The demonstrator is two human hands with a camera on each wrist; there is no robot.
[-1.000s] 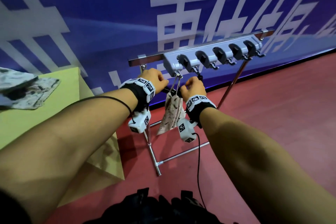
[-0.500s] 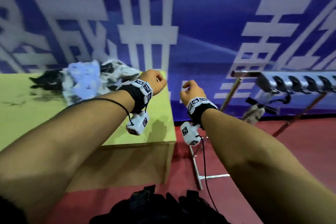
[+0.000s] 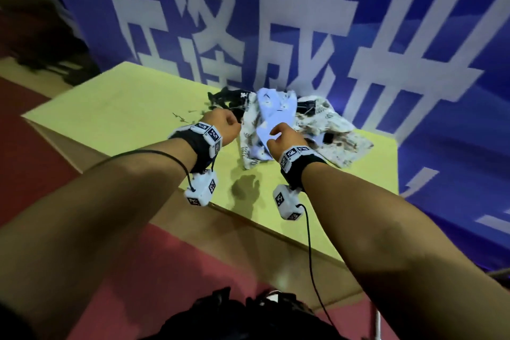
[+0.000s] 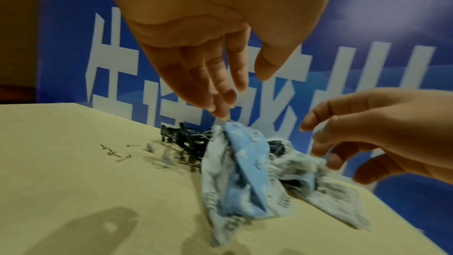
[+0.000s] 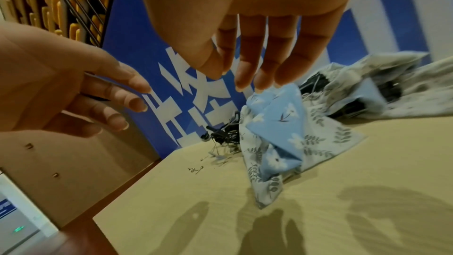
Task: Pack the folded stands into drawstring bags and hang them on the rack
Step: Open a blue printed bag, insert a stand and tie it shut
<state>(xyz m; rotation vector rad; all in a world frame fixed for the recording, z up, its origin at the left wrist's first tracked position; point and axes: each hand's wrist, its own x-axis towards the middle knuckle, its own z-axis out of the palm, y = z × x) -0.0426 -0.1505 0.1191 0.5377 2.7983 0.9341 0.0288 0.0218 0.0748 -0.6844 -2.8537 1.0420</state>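
A pile of drawstring bags lies on the yellow-green table (image 3: pixel 124 107): a light blue flowered bag (image 3: pixel 271 116) (image 4: pixel 245 162) (image 5: pixel 279 123) on top of white leaf-print bags (image 3: pixel 325 124). Black folded stands (image 3: pixel 229 96) (image 4: pixel 186 139) (image 5: pixel 225 133) lie tangled behind and under the cloth. My left hand (image 3: pixel 223 127) (image 4: pixel 232 88) hovers over the pile's left side, fingers relaxed and holding nothing. My right hand (image 3: pixel 281 135) (image 5: pixel 245 77) reaches down with straight fingers, tips at the blue bag's top corner; I cannot tell if they touch. The rack is out of view.
Several small metal pins (image 3: pixel 182 117) (image 4: pixel 115 152) lie loose on the table left of the pile. A blue banner wall (image 3: pixel 358 36) stands right behind the table. Red floor (image 3: pixel 41 152) surrounds it. The table's front edge runs just below my wrists.
Both hands left the bag hanging on the rack and swung left. They now hang over the pile on the table. The rack has gone out of view.
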